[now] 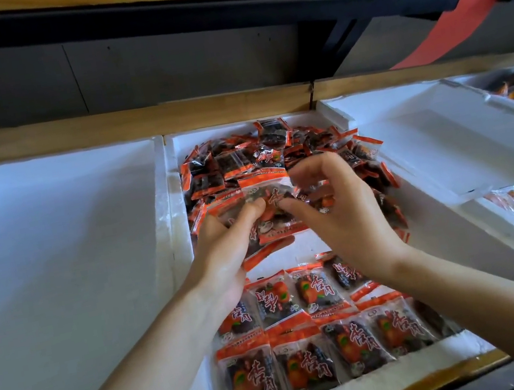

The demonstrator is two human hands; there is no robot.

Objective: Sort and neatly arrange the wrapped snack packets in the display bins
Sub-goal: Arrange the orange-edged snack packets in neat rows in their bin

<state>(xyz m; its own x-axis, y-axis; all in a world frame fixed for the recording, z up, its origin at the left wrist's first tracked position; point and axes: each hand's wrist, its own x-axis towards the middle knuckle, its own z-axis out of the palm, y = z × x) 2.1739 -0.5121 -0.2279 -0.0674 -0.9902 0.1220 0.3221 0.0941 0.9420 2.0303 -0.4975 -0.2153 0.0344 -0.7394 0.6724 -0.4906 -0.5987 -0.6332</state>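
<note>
The left hand (pixel 225 255) gripped a small stack of orange-edged snack packets (pixel 267 224), thumb across its front. The right hand (pixel 337 211) pinched the top packet (pixel 265 193) from the opposite side. Just beyond both hands lay the loose heap (pixel 275 150). Under the wrists, neat rows (pixel 325 337) filled the near end of the foam bin (pixel 179 243). Squaring the stack seemed the step in hand; next it would need laying flat just beyond those rows.
</note>
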